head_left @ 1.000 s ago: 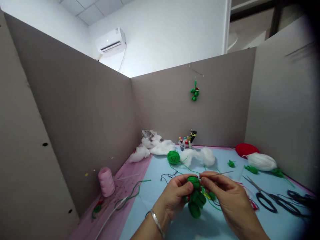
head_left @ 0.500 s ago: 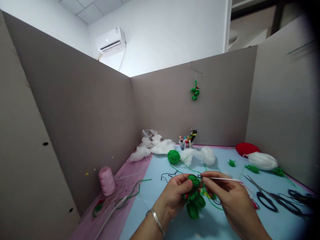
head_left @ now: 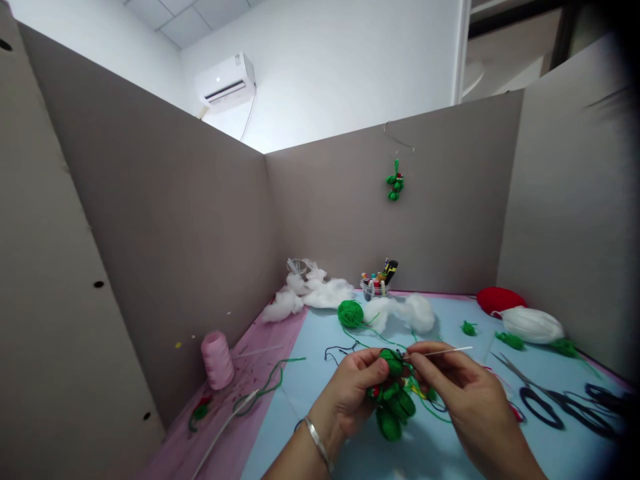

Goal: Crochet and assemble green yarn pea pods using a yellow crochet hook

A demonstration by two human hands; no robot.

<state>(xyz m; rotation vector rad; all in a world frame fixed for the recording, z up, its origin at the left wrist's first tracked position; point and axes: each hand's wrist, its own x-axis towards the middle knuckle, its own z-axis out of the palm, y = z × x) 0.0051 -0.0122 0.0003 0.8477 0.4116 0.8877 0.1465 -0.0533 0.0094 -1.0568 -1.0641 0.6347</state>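
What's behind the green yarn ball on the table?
Beyond the green yarn ball, white stuffing shows at upper left and a small basket at upper right; whatever lies directly behind the ball is covered.

No lettering or number is showing legibly. Toward eleven o'clock from mid-view, the wall-mounted air conditioner (head_left: 225, 85) is bearing a small pale sticker (head_left: 237, 60), its print too tiny to read. Toward four o'clock, a black-and-yellow tool (head_left: 391, 270) is displaying markings, equally unreadable.
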